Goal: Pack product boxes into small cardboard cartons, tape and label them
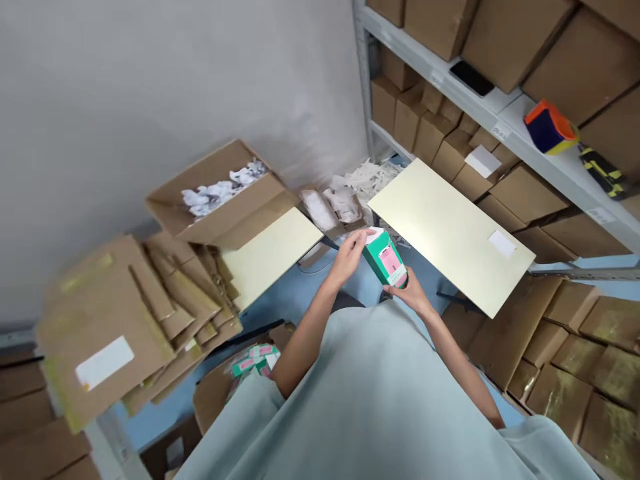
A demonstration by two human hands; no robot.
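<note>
A small green box (379,265) with a pink picture on its front is held tilted in front of my body. My right hand (411,293) grips its lower end, thumb at the near edge. At the upper end, my left hand (351,253) is closed against the side, its fingers reaching over the white top (375,235). What the box contains cannot be seen. To either side of my hands is a pale board, the left board (277,250) and the right board (445,233), the latter bearing a white label.
Flattened cardboard (115,320) is stacked at left, beside an open carton (210,223) of crumpled white material. More green boxes (257,360) lie in a carton low at left. Metal shelving (430,67) with brown boxes, a phone (471,78) and tape (547,127) stands at right.
</note>
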